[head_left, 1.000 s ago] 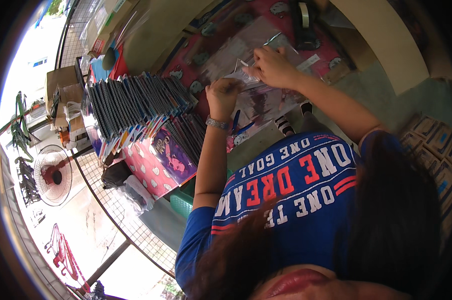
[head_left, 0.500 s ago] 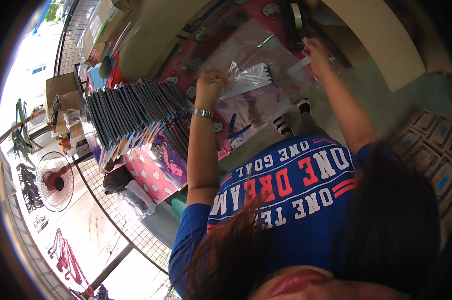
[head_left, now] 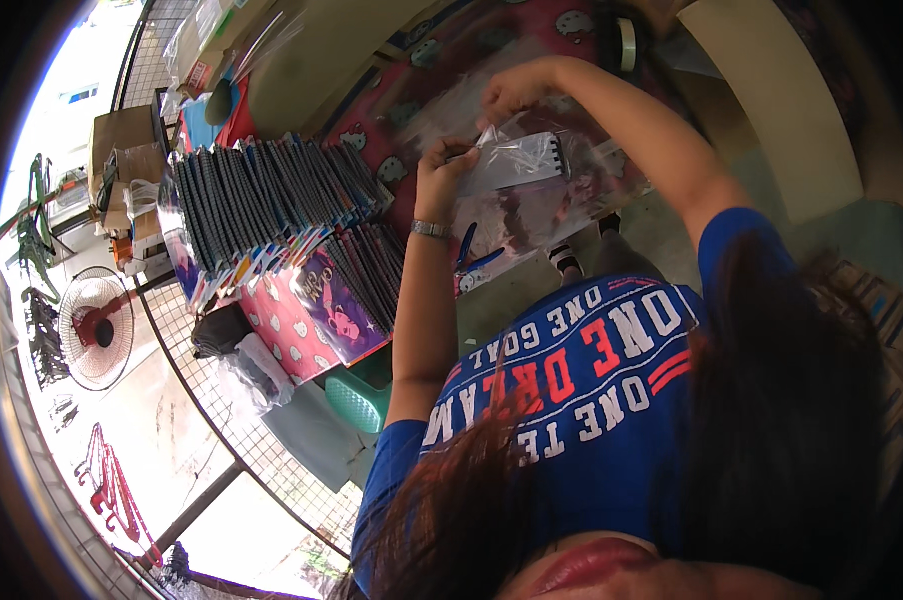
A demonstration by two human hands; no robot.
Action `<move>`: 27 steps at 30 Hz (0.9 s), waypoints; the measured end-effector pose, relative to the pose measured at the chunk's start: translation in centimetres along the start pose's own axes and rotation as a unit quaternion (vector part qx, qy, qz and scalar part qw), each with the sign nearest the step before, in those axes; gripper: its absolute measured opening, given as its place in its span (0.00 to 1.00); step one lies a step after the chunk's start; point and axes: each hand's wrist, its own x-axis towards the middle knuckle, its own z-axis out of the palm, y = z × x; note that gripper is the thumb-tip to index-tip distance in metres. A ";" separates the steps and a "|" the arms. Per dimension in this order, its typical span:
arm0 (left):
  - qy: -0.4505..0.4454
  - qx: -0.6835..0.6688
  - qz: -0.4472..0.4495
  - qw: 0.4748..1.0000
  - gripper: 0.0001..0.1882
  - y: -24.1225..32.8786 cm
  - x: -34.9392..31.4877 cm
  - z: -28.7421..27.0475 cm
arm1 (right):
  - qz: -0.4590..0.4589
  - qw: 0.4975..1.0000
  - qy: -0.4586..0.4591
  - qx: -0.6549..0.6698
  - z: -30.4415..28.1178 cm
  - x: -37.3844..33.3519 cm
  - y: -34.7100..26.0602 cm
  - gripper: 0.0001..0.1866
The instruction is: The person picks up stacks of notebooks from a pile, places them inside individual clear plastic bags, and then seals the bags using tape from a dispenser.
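Observation:
A white spiral-bound notebook (head_left: 522,165) lies inside a clear plastic sleeve (head_left: 507,215) on the pink patterned table cover. At the notebook's left end, my left hand (head_left: 446,165) pinches the edge of the sleeve. My right hand (head_left: 520,90) is just beyond it, its fingers closed on a thin clear strip that looks like tape, close to the sleeve's edge. Blue-handled pliers (head_left: 480,262) lie nearer to me, to the right of my left wrist. Past my right forearm stands a roll of tape (head_left: 627,45) in a dark holder.
Tall rows of spiral-bound notebooks (head_left: 272,200) stand left of my left arm, with a purple-covered notebook (head_left: 342,310) in front. Further left are a fan (head_left: 99,330) and a wire mesh. A green stool (head_left: 357,398) sits below the table's edge; a large cardboard sheet (head_left: 772,100) rises at right.
My right hand has moved left from beside the tape roll to the sleeve's edge near my left hand. My left hand has shifted slightly right, still pinching the sleeve.

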 end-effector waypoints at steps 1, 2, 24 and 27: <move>0.002 0.004 0.001 1.000 0.12 -0.1 0.1 0.1 | 0.054 0.997 -0.046 -0.014 0.1 0.4 0.0 0.20; 0.004 0.008 0.001 1.000 0.14 -0.2 0.3 0.1 | 0.107 0.990 -0.092 -0.027 0.3 1.0 0.2 0.22; -0.046 -0.136 0.079 0.986 0.20 -8.0 -7.7 -3.7 | -0.158 0.918 0.318 -0.179 11.9 -11.9 -0.1 0.52; -0.082 0.011 0.110 0.990 0.35 -4.5 -6.7 -2.7 | -0.125 0.922 0.366 -0.020 15.0 -10.0 1.0 0.53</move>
